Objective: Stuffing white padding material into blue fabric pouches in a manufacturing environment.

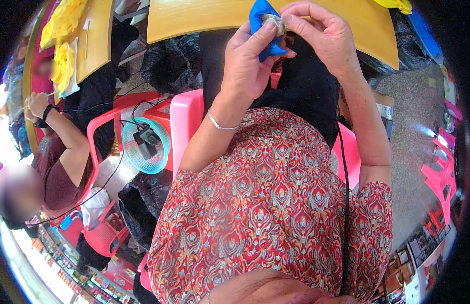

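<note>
The left hand [247, 58] is closed around a small blue piece [260, 9], its thumb pressing on a pale wad [273, 21] set in the middle of it. The right hand [323, 38] has thumb and forefinger brought together beside the wad; whether they pinch anything cannot be told.

Both hands are at the near edge of the table [194, 20], their wrists on the person's side of that edge. Left of the table a gap parts it from a second table [95, 43], with a black bag [169, 63] low in that gap. Right of the table, grey floor [415, 93] opens out toward pink chairs [440, 177]. On the near side of the table, a pink seat [187, 119] and a turquoise basket [144, 166] stand close by the left forearm, and a black cord [344, 202] hangs down the patterned shirt [265, 202].

A carton [369, 100] near the table's right end bears a pale label, its print too small to read.

The blue piece is upright in the left hand, over the table's near edge, with the right fingertips just off its right side. On the second table lie yellow pieces [63, 25]; a co-worker's hand [38, 104] is near them.
</note>
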Available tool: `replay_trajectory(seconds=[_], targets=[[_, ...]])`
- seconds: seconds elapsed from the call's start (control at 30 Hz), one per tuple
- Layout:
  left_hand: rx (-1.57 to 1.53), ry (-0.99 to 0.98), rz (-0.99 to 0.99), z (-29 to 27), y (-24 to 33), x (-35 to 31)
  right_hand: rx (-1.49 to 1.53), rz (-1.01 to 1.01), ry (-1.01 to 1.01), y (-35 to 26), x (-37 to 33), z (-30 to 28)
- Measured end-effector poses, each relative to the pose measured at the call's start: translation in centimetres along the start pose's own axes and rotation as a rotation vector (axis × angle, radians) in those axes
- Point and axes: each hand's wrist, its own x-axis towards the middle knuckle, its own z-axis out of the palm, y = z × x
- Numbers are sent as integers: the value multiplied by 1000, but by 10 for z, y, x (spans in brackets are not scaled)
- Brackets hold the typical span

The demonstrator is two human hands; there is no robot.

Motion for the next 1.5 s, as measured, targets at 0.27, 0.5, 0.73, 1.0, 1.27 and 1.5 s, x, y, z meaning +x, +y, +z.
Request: replay_trajectory(seconds=[0.27, 0.5, 0.73, 1.0, 1.27, 1.5], targets=[[47, -18, 74, -5, -3, -1, -558, 657, 134, -14, -4, -6], [209, -9, 114, -10, 0, 1, -574, 751, 272, -24, 1, 19], [354, 118, 207, -13, -1, 2, -694, 703, 212, -24, 5, 32], [472, 274, 333, -2, -10, 12, -1094, 306, 47, -23, 7, 33], [914, 269, 586, 5, -9, 28, -1204, 86, 82, -22, 13, 24], [1164, 275, 599, 5, -2, 34, -1022, 409, 219, 1, -13, -7]])
